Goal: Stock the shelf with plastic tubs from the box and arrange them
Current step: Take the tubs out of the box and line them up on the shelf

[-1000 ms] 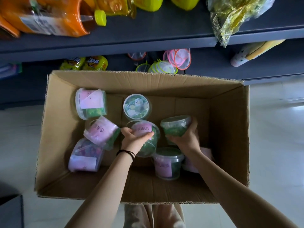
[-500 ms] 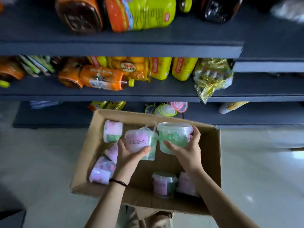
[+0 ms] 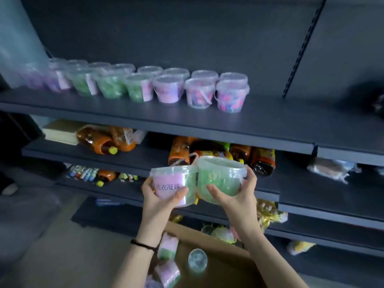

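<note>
My left hand (image 3: 160,201) grips a clear tub with a pink label (image 3: 173,185). My right hand (image 3: 239,196) grips a tub of green contents (image 3: 220,179) beside it; the two tubs touch. Both are raised in front of the middle shelves, below the dark top shelf (image 3: 270,121). On that shelf several tubs (image 3: 166,86) stand in two rows, running from the left to about the middle. The cardboard box (image 3: 218,265) sits low in the view with several tubs (image 3: 197,259) inside.
The right part of the top shelf is bare. Lower shelves hold orange bottles (image 3: 104,140), dark bottles (image 3: 261,161) and wrapped packets (image 3: 330,168). A slotted upright (image 3: 301,48) runs up the back panel. Pale floor lies at lower left.
Both hands lifted their tubs out of the box and up toward the shelves. My view tilted upward, bringing the top shelf with its rows of tubs into sight.
</note>
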